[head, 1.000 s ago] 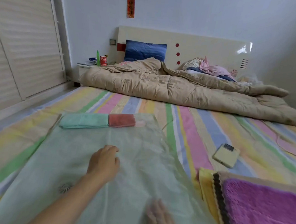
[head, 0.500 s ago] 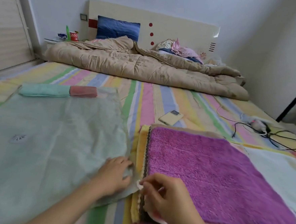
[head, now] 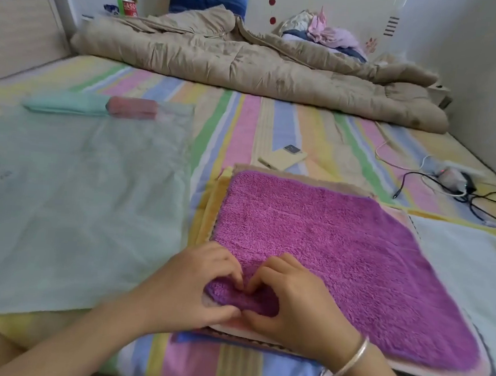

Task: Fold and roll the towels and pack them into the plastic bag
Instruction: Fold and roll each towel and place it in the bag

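A purple towel lies flat on top of a stack of towels on the striped bed. Its near left corner is turned up into a small roll. My left hand and my right hand both grip that rolled corner, fingertips meeting over it. A yellow towel edge shows under the stack at its left. To the left a translucent pale green plastic bag lies flat. At its far end sit a rolled teal towel and a rolled red towel.
A cream phone lies beyond the stack. Cables and a charger lie at the right. A white cloth sits right of the stack. A beige quilt fills the far bed. A wardrobe stands left.
The view has swung right from the bag to the towel stack. My left hand left the bag, and both hands now grip the purple towel's near corner and have rolled it up.
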Demonstrator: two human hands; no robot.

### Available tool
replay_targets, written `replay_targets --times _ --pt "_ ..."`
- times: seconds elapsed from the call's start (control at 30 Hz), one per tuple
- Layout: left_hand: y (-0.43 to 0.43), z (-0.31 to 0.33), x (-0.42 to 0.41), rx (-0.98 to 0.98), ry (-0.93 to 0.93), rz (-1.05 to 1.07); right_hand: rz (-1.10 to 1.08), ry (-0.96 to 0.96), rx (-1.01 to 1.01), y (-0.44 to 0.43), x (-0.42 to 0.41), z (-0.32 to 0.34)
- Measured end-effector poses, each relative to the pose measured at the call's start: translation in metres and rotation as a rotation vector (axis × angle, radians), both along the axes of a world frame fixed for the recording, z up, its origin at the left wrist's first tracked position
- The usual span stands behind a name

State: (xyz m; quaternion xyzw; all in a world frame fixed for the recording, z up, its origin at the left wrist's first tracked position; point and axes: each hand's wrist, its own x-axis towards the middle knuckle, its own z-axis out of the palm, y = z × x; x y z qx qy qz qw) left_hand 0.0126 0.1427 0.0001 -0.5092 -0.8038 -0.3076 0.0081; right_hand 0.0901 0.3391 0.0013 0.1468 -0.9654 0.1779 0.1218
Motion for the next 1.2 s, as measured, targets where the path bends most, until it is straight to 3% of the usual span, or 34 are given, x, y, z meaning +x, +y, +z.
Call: replay_targets --times 0.43,0.7,0.93,1.1,1.2 --pt "0.006 0.010 0.002 -0.103 -0.128 0.144 -0.188 0.174 -0.130 -0.006 0.016 -0.017" --pt "0.013 0.010 -0.012 0.026 -0.399 0.449 -0.272 0.264 -0.010 0.037 0.048 -0.014" --pt "0.024 0.011 -0.026 0.123 -0.579 0.600 -0.552 0.172 -0.124 0.138 0.089 0.001" --pt "0.031 0.010 -0.035 0.101 -0.474 0.608 -0.638 0.040 -0.372 0.178 0.091 0.010" --pt "0.034 0.008 -0.040 0.057 -0.418 0.600 -0.555 -0.090 -0.367 0.181 0.085 0.012"
